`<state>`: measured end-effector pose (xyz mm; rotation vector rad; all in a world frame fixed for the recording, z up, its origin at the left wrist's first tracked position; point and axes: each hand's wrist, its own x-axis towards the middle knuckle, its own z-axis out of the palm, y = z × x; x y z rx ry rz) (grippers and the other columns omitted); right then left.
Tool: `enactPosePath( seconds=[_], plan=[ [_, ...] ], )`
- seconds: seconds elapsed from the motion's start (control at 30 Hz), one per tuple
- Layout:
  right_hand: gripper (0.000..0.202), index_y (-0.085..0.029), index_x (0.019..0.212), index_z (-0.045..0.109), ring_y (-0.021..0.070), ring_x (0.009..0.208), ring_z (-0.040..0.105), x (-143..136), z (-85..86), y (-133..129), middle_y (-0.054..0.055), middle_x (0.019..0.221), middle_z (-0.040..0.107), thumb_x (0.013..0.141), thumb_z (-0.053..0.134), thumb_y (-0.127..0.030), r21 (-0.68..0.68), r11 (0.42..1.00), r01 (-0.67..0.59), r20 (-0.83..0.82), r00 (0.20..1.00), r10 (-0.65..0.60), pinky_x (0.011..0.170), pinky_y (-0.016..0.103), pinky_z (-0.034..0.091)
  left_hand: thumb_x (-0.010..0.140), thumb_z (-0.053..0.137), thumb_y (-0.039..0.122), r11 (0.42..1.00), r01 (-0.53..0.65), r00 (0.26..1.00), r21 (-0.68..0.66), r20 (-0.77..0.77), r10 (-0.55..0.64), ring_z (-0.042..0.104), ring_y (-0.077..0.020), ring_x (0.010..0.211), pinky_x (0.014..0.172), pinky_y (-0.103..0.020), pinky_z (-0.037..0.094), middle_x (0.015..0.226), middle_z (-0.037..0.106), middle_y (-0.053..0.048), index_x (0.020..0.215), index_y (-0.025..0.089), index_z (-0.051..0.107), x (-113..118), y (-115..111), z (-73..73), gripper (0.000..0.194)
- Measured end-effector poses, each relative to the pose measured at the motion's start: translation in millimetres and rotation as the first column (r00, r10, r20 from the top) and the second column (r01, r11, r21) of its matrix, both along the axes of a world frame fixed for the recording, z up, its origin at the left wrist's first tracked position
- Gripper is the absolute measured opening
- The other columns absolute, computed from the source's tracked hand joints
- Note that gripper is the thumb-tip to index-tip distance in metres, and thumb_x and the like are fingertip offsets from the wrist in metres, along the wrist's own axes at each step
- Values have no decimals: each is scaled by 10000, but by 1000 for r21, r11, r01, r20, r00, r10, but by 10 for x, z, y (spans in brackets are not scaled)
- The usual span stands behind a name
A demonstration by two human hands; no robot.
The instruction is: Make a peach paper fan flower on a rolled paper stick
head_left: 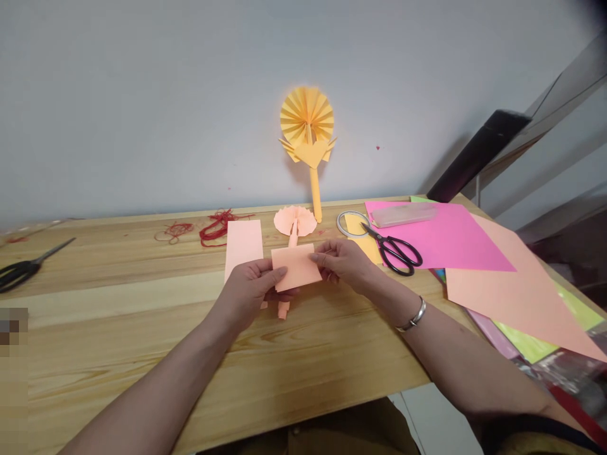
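Note:
Between my two hands is a folded piece of peach paper (296, 268), held above the table. My left hand (253, 284) pinches its left side, thumb on top. At its right edge, my right hand (344, 262) grips with thumb and fingers closed. Beneath the paper lies a peach paper fan (294, 222) with a rolled handle, whose lower end (283, 310) shows below; the middle is hidden. A peach paper strip (243, 243) lies to the left, partly behind my left hand. Against the wall leans a finished yellow paper fan (307, 117) with a heart-shaped piece (312, 153).
Black-handled scissors (401, 254) and a tape roll (353, 224) lie right of my hands, beside pink paper (455, 234) and peach sheets (512, 284). Red string (218, 226) lies at the back left. Another pair of scissors (28, 272) rests at the far left.

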<state>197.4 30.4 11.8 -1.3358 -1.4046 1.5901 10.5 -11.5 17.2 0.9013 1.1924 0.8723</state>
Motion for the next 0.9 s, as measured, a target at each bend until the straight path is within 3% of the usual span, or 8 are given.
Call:
enactPosePath(
  seconds=[0.13,0.23,0.47,0.9],
  plan=[
    [357,-139,604,539,90,408,558,19,21,-5,10,498,591,748,636,-451,-178,977,-118,11,992,122,322,158,303,705,671,316,1000,18,1000,5,2,-18,610,-155,441,567,-323,524,616,682,-35,724,139,636,-5,2,4,181],
    [321,-127,604,556,79,392,546,24,24,-24,16,472,599,733,673,-397,-240,954,-181,-28,983,179,336,151,308,704,671,318,1000,12,1000,12,-10,-12,605,-154,445,528,-306,516,631,686,-34,766,141,651,-3,-4,5,188],
    [236,-122,583,557,43,340,471,5,9,-35,-9,453,593,754,652,-253,-199,967,-160,-69,986,149,344,143,336,733,659,330,999,-26,998,-26,58,28,661,-184,557,535,-287,534,624,697,-66,740,127,639,-6,-5,-19,204],
    [275,-114,573,566,45,333,482,13,-57,-19,-9,440,583,699,695,-321,-137,981,-135,-98,988,122,316,138,328,762,639,298,997,18,995,-70,97,-11,682,-186,571,540,-265,535,652,721,-112,788,91,656,-14,10,-66,209]
  ],
)
